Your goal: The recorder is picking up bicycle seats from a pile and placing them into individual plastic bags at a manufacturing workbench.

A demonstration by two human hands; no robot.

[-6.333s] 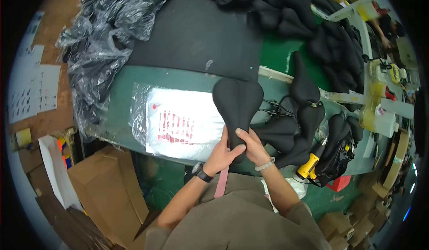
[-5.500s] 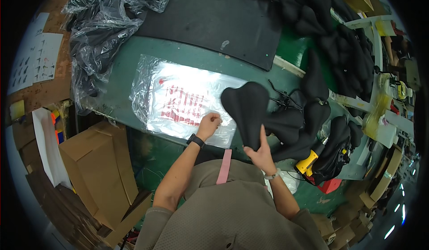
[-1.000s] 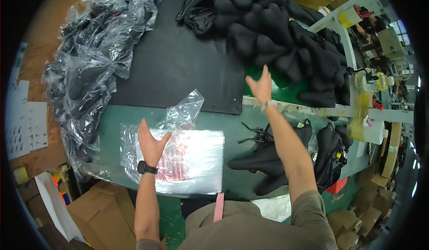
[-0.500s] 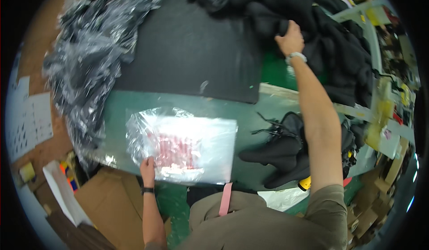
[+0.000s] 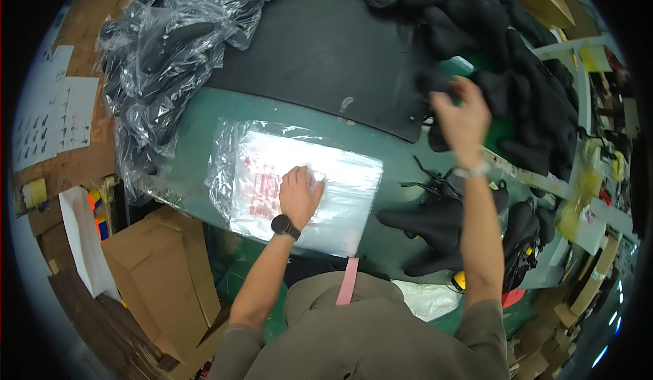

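Note:
My left hand (image 5: 299, 193) lies on a stack of clear plastic bags (image 5: 350, 183) with red print, its fingers stretched out on the top one. To the right, my right hand (image 5: 464, 122) is raised near the mat's corner and smeared by motion. It appears to grip a dark padded piece (image 5: 439, 134), which looks like a bicycle saddle; the hand and blur hide much of it. Beyond the hand is a heap of similar black saddles (image 5: 527, 101). A few more black saddles (image 5: 435, 230) with thin dark rods lie by my right forearm.
A black mat (image 5: 313, 54) covers the far middle of the green table (image 5: 197, 132). Black pieces in clear plastic (image 5: 170, 60) pile up at the far left. An open cardboard box (image 5: 160, 257) stands below the left edge. A pale frame (image 5: 585, 88) borders the right.
My left hand has gone from the bag's near left corner to flat on the stack. My right hand has drawn back from the black heap towards me, apparently with a saddle. The view has shifted.

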